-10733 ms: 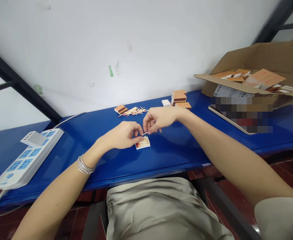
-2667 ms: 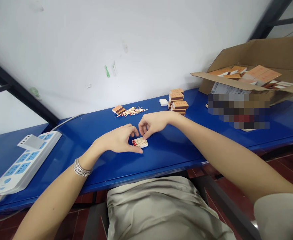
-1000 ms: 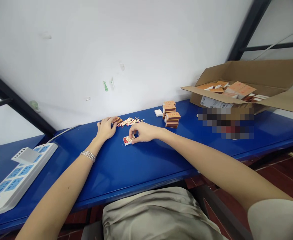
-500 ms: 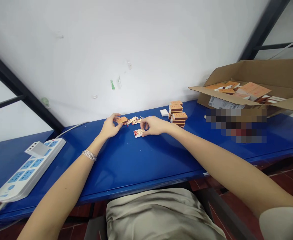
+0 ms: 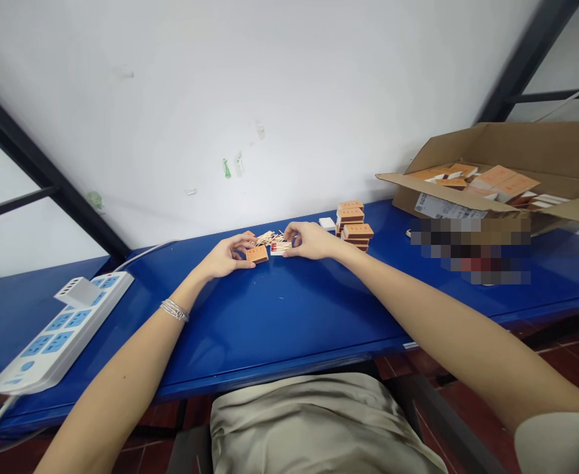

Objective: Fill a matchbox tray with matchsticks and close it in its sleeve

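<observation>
Between the fingers and thumb of my left hand (image 5: 226,255) is an orange matchbox sleeve (image 5: 257,254) with a dark striking side. My right hand (image 5: 311,241) pinches a small white matchbox tray (image 5: 280,252) by its right end. Red-tipped matches lie inside the tray. Sleeve and tray are close together, with a narrow gap between them. Just behind them a loose pile of matches (image 5: 269,237) lies on the blue table (image 5: 269,322), partly hidden by my hands.
Stacked matchboxes (image 5: 353,230) stand right of my right hand, beside a white tray (image 5: 327,224). An open cardboard box (image 5: 496,148) of matchboxes sits at the right. On the left lies a white power strip (image 5: 64,332). The wall (image 5: 289,99) rises behind the table.
My left hand has brought the sleeve to the right and nearer me. My right hand has lifted or shifted the tray slightly back and turned it to line up with the sleeve.
</observation>
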A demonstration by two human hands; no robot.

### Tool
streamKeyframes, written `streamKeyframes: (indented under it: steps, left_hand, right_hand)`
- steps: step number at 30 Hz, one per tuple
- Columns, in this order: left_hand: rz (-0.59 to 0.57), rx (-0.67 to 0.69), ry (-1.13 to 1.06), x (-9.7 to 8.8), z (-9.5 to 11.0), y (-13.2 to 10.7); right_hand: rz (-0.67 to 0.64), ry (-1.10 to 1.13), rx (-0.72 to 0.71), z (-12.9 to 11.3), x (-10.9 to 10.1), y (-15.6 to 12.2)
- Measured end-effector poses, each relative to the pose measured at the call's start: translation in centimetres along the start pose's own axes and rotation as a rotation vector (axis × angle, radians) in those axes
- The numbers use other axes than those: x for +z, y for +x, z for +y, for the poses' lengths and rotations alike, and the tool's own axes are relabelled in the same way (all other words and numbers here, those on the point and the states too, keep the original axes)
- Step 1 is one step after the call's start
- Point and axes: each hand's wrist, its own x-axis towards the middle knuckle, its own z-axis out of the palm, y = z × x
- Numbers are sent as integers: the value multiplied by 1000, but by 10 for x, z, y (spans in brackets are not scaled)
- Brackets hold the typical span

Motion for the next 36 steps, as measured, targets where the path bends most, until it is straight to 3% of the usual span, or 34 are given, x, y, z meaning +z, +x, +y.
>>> streamKeyframes:
  steps: [5,22,36]
  left_hand:
    - [16,20,-44,3,-1,1]
    - [62,46,-126,7,-3,3]
    - [93,42,-106,5,-8,5]
  right_hand:
    - [43,28,-35,-5,4,-1]
    - [15,56,-65,-6,6,0]
    - [13,306,85,-1,16,3]
